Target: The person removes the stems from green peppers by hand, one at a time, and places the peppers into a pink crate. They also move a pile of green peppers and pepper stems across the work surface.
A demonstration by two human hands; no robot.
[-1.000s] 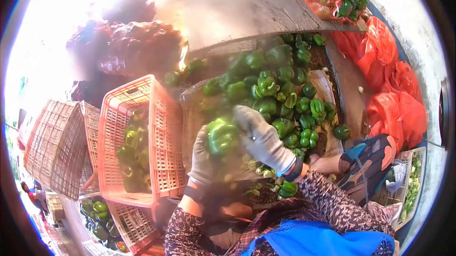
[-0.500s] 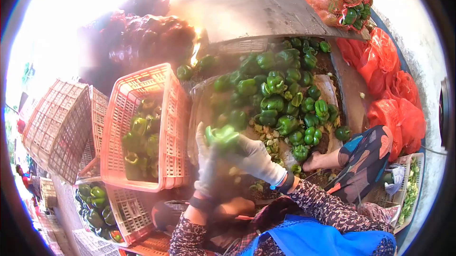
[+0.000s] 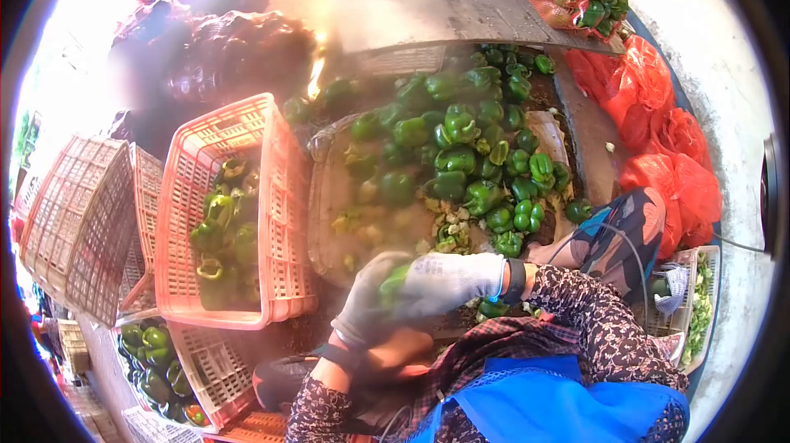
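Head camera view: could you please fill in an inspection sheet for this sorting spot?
Surface: woven mat on the ground, partly bare.
Job's things: one green pepper held between both gloved hands; pepper pile on the mat.
Clutter: orange crate part-filled with peppers; empty crates stacked aslant; red mesh sacks.
Grippers: left hand and right hand both closed on the pepper.
Cables: thin cord across the knee.
Surroundings: glare upper left; details lost.
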